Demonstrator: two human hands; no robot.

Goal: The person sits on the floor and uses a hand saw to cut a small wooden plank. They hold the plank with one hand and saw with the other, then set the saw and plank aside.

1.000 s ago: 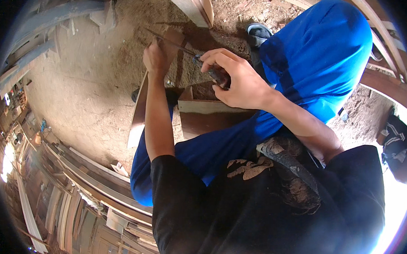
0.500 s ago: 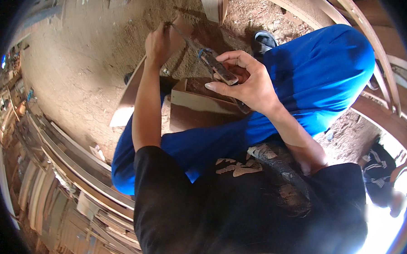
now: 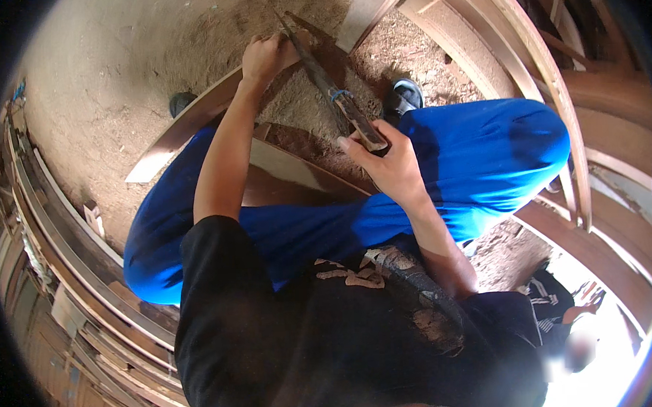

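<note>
My right hand (image 3: 391, 157) is wrapped round the wooden handle (image 3: 359, 120) of a long, dark, tapering tool with blue binding where the handle meets the blade. Its narrow blade (image 3: 309, 61) points away to the upper left, with the tip beyond my left hand; whether it is a saw or a knife I cannot tell. My left hand (image 3: 264, 58) is closed at the far end of a wooden board (image 3: 184, 124), close beside the blade. The board slants from there down to the left, past my knee. Another wooden piece (image 3: 288, 169) lies between my legs.
Dusty ground (image 3: 117, 89) stretches ahead. Curved wooden frame parts (image 3: 508, 35) stand at the right, near my blue-trousered knee. Stacked planks (image 3: 73, 251) run along the left. At the lower right another person (image 3: 552, 303) sits or crouches, partly lost in glare.
The tool has swung so that its full length shows, and my right hand has closed more round the handle. The view has shifted; the board by my left hand shows at a flatter slant.
</note>
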